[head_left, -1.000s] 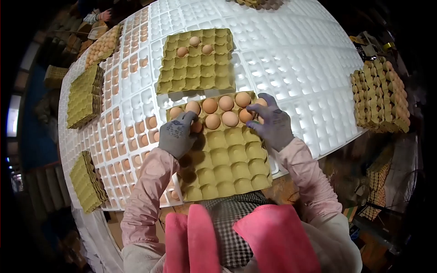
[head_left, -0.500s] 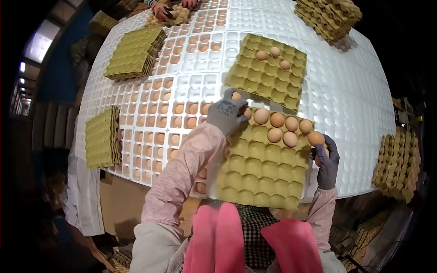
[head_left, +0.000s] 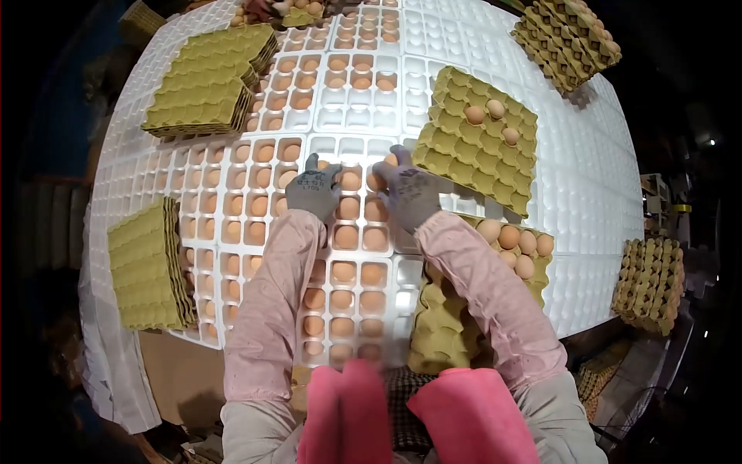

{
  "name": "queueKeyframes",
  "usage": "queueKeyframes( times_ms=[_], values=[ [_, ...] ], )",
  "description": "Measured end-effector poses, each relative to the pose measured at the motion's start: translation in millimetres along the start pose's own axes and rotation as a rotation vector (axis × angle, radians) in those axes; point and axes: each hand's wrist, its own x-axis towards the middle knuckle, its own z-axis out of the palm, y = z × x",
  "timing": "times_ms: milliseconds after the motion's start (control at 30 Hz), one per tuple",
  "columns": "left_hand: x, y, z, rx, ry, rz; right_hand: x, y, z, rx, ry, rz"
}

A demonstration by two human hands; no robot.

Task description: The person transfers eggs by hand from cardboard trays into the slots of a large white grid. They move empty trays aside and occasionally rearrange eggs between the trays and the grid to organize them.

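Note:
My left hand [head_left: 313,189], in a grey glove, is closed around an egg [head_left: 323,164], mostly hidden by the fingers, over the white plastic tray [head_left: 369,145]. Just to its right, my right hand [head_left: 410,192] has its fingers round an egg [head_left: 392,159] at the tray's right side. Another egg [head_left: 376,182] lies beside its fingers. Brown eggs [head_left: 346,237] fill tray cells below and between the hands. A yellow-green pulp tray [head_left: 440,325] with several eggs lies partly under my right forearm. Behind it, another pulp tray [head_left: 479,147] carries three eggs.
Stacks of pulp trays stand at the upper left [head_left: 205,81], lower left [head_left: 147,267], upper right [head_left: 568,42] and right edge [head_left: 649,286]. More white trays cover the table. Another person's hand [head_left: 263,6] shows at the top left, near a pulp tray with eggs.
Both hands have left the near pulp tray and moved over the white tray on its left, my right hand crossing farther. The near pulp tray holds fewer visible eggs. The view has shifted.

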Motion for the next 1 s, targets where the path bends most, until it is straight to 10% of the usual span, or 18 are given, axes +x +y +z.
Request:
queueKeyframes(
  times_ms=[100, 167, 400, 533, 567, 733, 933, 1000],
  values=[
    [12.0, -30.6, -2.1, -0.321, -0.027, 0.076, 27.9, -2.7, 14.8, -0.14, -0.286, 0.086],
    [21.2, -28.6, -19.6, -0.658, 0.131, 0.019, 39.6, -0.8, 18.8, 0.023, -0.103, 0.109],
    [69.9, -46.0, 52.9, 0.044, 0.541, 0.354, 79.1, -13.5, 45.2, 0.362, 0.081, 0.149],
    [72.7, -56.3, 54.1, -0.011, 0.44, 0.39, 107.0, -6.5, 132.2, -0.253, 0.583, -0.166],
    [73.3, -54.0, 50.7, -0.007, 0.419, 0.368, 104.5, -17.1, 123.0, -0.186, 0.393, -0.086],
    [74.0, -57.2, 48.0, -0.079, 0.426, 0.387, -23.2, -29.6, -3.1, 0.529, 0.113, -0.088],
    [42.7, 24.8, 6.3, -0.571, 0.307, 0.58, -217.4, 94.8, -109.0, 0.29, 0.343, 0.556],
    [1.3, 112.5, -13.2, -0.749, -0.089, 0.652, -235.4, 114.4, -93.5, 0.095, 0.351, 0.372]
  ],
)
